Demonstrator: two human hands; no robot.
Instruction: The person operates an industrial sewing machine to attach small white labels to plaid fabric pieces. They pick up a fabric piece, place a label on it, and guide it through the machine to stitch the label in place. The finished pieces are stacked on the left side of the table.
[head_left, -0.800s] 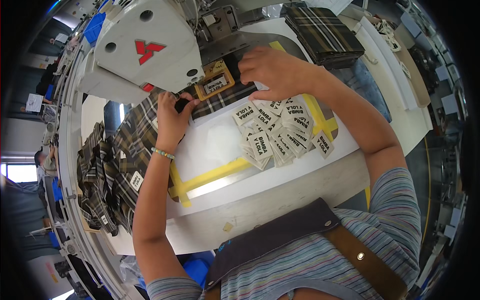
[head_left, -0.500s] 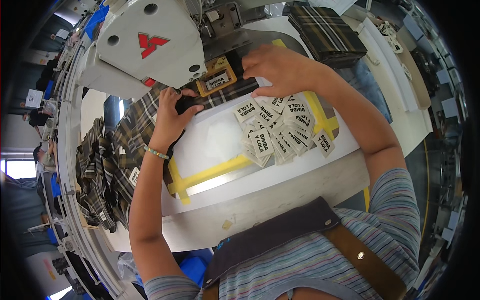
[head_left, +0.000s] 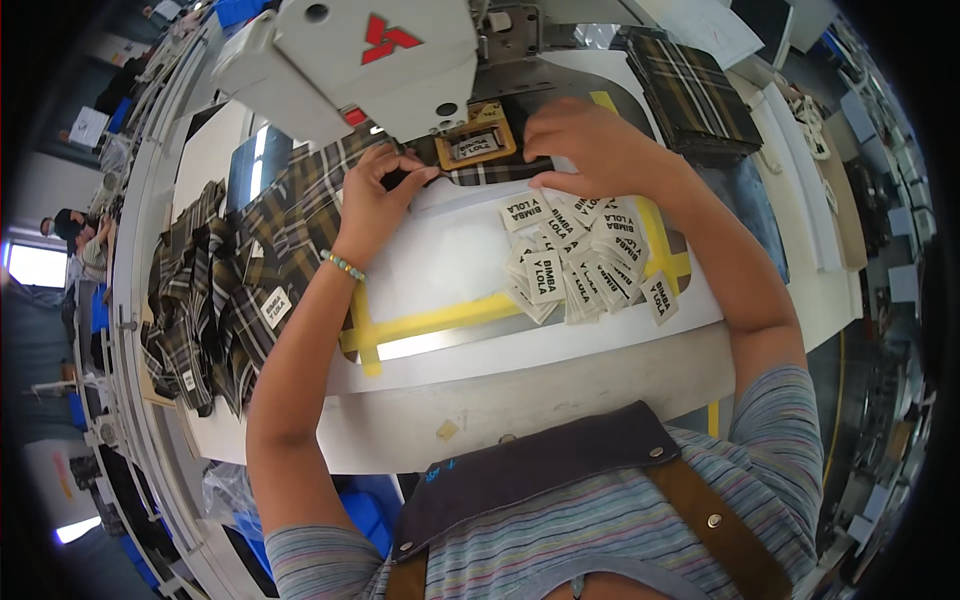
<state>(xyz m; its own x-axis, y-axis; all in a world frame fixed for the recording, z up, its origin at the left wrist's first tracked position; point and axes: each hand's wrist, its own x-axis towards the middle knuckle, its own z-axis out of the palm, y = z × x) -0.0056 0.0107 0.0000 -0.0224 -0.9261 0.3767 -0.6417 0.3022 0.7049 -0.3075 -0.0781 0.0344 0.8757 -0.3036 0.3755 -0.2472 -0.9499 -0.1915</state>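
Note:
My left hand (head_left: 385, 195) pinches the edge of the dark plaid fabric (head_left: 310, 190) beside a yellow rectangular sewing frame (head_left: 449, 160), which holds a printed white label (head_left: 475, 147) under the white machine head (head_left: 340, 80). Just right of the frame, my right hand (head_left: 585, 150) has its curled fingers at the fabric and its thumb apart, near a loose heap of white printed labels (head_left: 545, 275) on the taped white sheet (head_left: 420, 260). Whatever lies under the right fingers is partly hidden.
Folded plaid pieces (head_left: 700, 95) are stacked at back right, crumpled plaid fabric (head_left: 190, 300) lies left. A long rail (head_left: 135, 330) runs along the left, with co-workers (head_left: 85, 245) beyond. A blue bin (head_left: 365, 520) is below the table edge (head_left: 520, 390).
The view has shifted, so the machine and table appear higher and farther right. My left thumb has moved up toward the frame and its index finger; my right hand stays beside the frame.

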